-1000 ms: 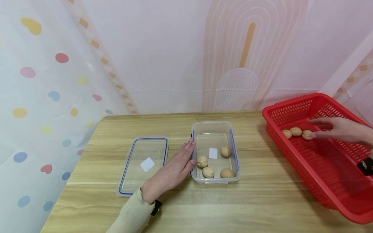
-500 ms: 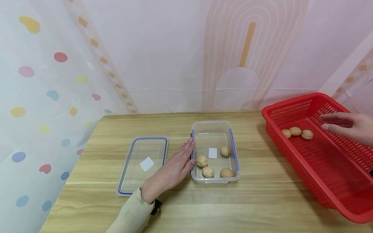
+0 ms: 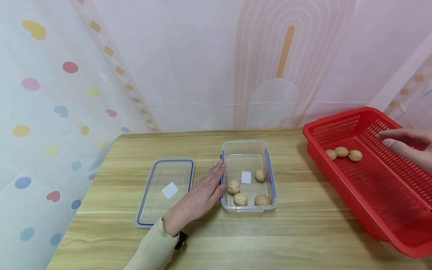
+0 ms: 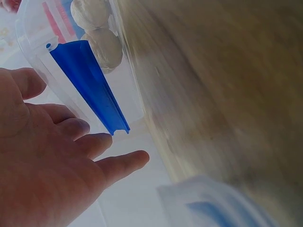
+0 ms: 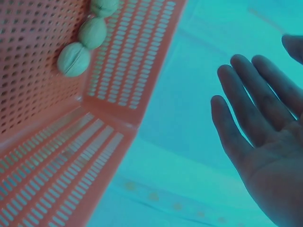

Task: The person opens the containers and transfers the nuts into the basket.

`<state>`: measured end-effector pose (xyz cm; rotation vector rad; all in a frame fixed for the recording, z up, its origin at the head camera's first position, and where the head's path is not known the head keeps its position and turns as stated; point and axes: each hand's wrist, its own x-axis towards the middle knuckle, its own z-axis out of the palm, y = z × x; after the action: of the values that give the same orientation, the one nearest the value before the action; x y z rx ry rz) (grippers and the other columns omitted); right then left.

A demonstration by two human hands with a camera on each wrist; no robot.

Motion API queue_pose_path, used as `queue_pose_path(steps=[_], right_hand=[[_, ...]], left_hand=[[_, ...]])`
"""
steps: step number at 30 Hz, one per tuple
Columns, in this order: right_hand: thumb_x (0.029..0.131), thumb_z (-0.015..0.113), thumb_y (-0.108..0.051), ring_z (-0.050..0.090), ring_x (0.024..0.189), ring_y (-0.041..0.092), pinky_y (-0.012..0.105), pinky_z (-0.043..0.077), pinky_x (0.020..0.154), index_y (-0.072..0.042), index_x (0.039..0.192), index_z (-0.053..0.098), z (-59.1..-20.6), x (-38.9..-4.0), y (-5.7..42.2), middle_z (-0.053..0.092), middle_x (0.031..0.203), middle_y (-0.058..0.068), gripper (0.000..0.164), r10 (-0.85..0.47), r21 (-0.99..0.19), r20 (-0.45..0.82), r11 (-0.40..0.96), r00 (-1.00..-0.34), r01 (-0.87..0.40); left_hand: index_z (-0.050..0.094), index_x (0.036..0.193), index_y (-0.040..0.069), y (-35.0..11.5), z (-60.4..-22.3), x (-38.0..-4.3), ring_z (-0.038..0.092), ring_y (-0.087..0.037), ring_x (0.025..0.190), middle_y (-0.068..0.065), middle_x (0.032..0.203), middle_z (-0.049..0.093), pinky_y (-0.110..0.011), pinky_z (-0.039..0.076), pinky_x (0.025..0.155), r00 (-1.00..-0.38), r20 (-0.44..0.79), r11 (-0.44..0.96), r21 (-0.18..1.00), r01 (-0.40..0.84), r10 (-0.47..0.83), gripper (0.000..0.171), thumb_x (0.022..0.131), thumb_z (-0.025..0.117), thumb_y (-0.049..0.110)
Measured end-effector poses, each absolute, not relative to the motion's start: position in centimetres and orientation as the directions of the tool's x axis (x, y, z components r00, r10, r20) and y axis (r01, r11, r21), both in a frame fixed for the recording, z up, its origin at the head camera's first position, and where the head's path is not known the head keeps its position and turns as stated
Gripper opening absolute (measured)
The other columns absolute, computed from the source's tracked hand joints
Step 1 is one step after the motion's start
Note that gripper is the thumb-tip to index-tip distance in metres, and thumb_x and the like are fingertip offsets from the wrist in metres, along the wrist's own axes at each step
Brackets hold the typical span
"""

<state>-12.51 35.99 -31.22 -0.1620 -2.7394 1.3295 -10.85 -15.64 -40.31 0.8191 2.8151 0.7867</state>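
My left hand (image 3: 199, 195) lies with straight fingers against the left side of a clear plastic box (image 3: 236, 146). Its blue side latch (image 4: 90, 85) hangs beside the fingers in the left wrist view. Inside the box are several walnuts (image 3: 262, 200) and a white square. Over the right side of a red plastic basket (image 3: 357, 198) hovers my right hand (image 3: 411, 144), fingers loosely extended and holding nothing, as the right wrist view confirms. A row of three walnuts (image 3: 355, 155) lies in the basket's far left corner, apart from that hand.
A clear lid (image 3: 158, 187) with a blue seal and a white square lies on the wooden table (image 3: 297, 240), left of the box and partly behind my left hand. A patterned sheet (image 3: 189, 67) hangs along the table's far edge.
My right hand has drawn away from the walnuts in the basket, moving to the right and up with nothing in it. The left hand and the box stay in place.
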Motion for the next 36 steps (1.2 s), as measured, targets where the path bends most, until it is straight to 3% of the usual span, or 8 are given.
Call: queue_pose_path(steps=[4,11,17,26,28,30,33,36], right_hand=[[0.101,0.067,-0.034,0.074,0.064,0.012,0.041,0.062,0.050,-0.025,0.142,0.063,-30.9,-11.7,35.5,0.065,0.097,-0.035,0.042,0.154,-0.829,0.053,0.558,-0.987,0.042],[0.102,0.064,-0.036,0.068,0.064,0.001,0.029,0.059,0.047,-0.018,0.140,0.064,-30.4,-10.2,34.0,0.059,0.105,-0.030,0.041,0.150,-0.741,0.179,0.671,-0.972,-0.032],[0.105,0.062,-0.030,0.063,0.064,-0.005,0.025,0.055,0.043,-0.021,0.138,0.066,-29.9,-8.9,32.4,0.056,0.104,-0.033,0.034,0.131,-0.711,0.242,0.698,-0.961,-0.084],[0.104,0.063,-0.031,0.064,0.050,0.012,0.029,0.053,0.038,-0.031,0.143,0.064,-29.5,-6.3,30.9,0.052,0.106,-0.030,0.039,0.160,-0.692,0.234,0.720,-0.959,-0.049],[0.103,0.064,-0.027,0.064,0.062,0.000,0.021,0.053,0.042,-0.029,0.144,0.064,-29.5,-6.0,30.8,0.052,0.112,-0.030,0.040,0.128,-0.664,0.270,0.742,-0.954,-0.088],[0.102,0.066,-0.022,0.062,0.085,-0.010,0.010,0.054,0.059,-0.023,0.142,0.066,-29.6,-5.8,30.6,0.055,0.121,-0.028,0.040,0.068,-0.610,0.332,0.776,-0.941,-0.160],[0.098,0.070,-0.010,0.048,0.109,-0.019,-0.003,0.038,0.083,-0.019,0.137,0.069,-29.7,-5.7,30.1,0.057,0.127,-0.030,0.040,-0.043,-0.543,0.434,0.785,-0.900,-0.300],[0.095,0.072,-0.004,0.045,0.118,-0.021,-0.005,0.030,0.091,-0.017,0.132,0.072,-29.8,-5.4,29.2,0.057,0.125,-0.036,0.039,-0.115,-0.499,0.501,0.772,-0.858,-0.394]], left_hand=[[0.020,0.164,0.000,-15.7,-40.4,-10.8,0.018,-0.034,0.157,-0.011,0.171,0.013,-0.050,0.021,0.126,-0.848,0.050,0.717,0.509,0.476,0.527,0.061,0.113,0.040,0.028],[0.020,0.164,0.001,-15.7,-40.3,-10.8,0.018,-0.034,0.157,-0.012,0.171,0.013,-0.049,0.020,0.126,-0.847,0.055,0.712,0.514,0.478,0.529,0.061,0.113,0.040,0.027],[0.020,0.164,0.001,-15.8,-40.3,-10.8,0.017,-0.035,0.157,-0.012,0.171,0.012,-0.050,0.021,0.126,-0.846,0.053,0.712,0.514,0.478,0.530,0.061,0.113,0.039,0.028],[0.019,0.164,0.001,-15.6,-40.4,-10.8,0.017,-0.034,0.157,-0.011,0.172,0.011,-0.049,0.020,0.127,-0.847,0.053,0.716,0.509,0.479,0.529,0.061,0.113,0.039,0.030],[0.019,0.164,0.001,-15.6,-40.4,-10.8,0.017,-0.034,0.157,-0.011,0.172,0.011,-0.049,0.020,0.127,-0.847,0.052,0.717,0.507,0.478,0.529,0.061,0.113,0.039,0.030],[0.019,0.164,0.001,-15.6,-40.4,-10.8,0.017,-0.034,0.157,-0.011,0.172,0.011,-0.049,0.020,0.127,-0.848,0.051,0.718,0.507,0.477,0.528,0.061,0.113,0.039,0.030],[0.019,0.164,0.002,-15.6,-40.3,-10.8,0.016,-0.034,0.157,-0.011,0.172,0.011,-0.049,0.020,0.127,-0.848,0.047,0.719,0.507,0.475,0.528,0.061,0.113,0.038,0.030],[0.019,0.164,0.002,-15.6,-40.3,-10.8,0.016,-0.034,0.157,-0.011,0.172,0.010,-0.049,0.019,0.127,-0.849,0.045,0.719,0.508,0.474,0.527,0.061,0.113,0.038,0.030]])
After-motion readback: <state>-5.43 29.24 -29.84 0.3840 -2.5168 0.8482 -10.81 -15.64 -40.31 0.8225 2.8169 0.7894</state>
